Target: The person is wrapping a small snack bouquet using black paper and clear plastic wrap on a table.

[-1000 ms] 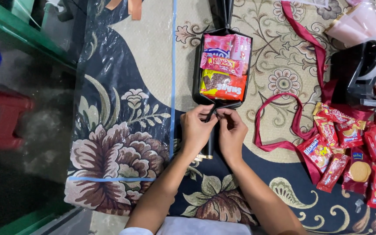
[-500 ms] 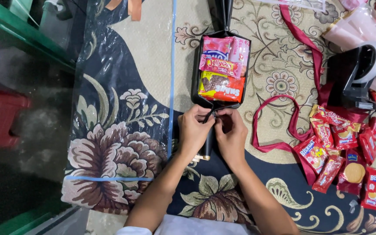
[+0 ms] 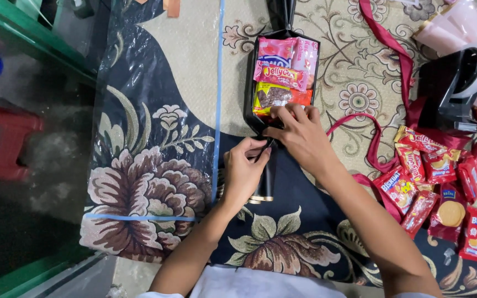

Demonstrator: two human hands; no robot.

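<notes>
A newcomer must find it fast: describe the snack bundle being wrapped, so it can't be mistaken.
On the floral carpet, just beyond the left hand and right hand, lies the snack bundle: pink, red and yellow packets stacked inside dark wrapping that is gathered at both ends. The red packets to the right lie loose; only this stack is wrapped.
</notes>
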